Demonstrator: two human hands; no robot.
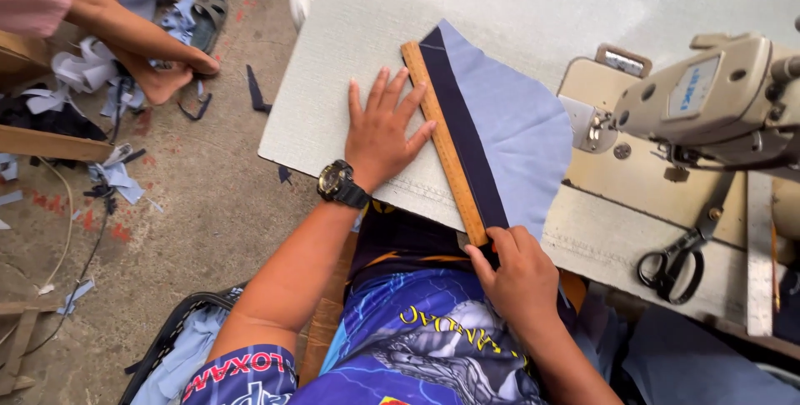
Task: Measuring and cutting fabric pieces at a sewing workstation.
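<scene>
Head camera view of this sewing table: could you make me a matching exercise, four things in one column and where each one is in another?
Things:
1. long wooden ruler
2. black-handled scissors
3. black wristwatch
4. cream sewing machine

Places:
A. on the person's left wrist
B. at the table's right end
C. lying along the dark strip of the pale blue fabric piece, under the left hand's fingertips
D. lying on the table just below the machine

Pairs: 1-C, 2-D, 3-A, 4-B
</scene>
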